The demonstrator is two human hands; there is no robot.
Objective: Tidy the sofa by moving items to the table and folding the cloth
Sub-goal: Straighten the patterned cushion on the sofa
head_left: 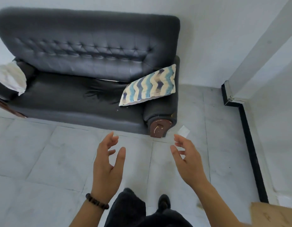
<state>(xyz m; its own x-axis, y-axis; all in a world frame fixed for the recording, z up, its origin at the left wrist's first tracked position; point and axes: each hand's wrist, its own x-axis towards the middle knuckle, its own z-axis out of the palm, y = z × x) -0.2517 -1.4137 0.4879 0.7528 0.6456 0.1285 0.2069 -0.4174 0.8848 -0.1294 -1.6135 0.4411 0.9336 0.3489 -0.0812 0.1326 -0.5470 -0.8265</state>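
Now both the left hand [107,163] and right hand [188,158] hover empty, fingers loosely spread

Here's the sofa [86,46], dark leather or something like it, smooth with a soft sheen on the buttoned back and creased on the seat, and 1 armrest end [160,128] in brown wood, its finish chipped and scuffed pale. On it sits 1 zigzag cushion [150,86] in matt cloth, and at the left arm a pale cloth [9,77], soft and rumpled. Down below, the floor tiles [43,153] look smooth and dull with grey smudges, a white paper slip [183,131] lies on them, a bracelet [97,202] shows dark matt beads, and the brown cardboard [273,215] is matt.
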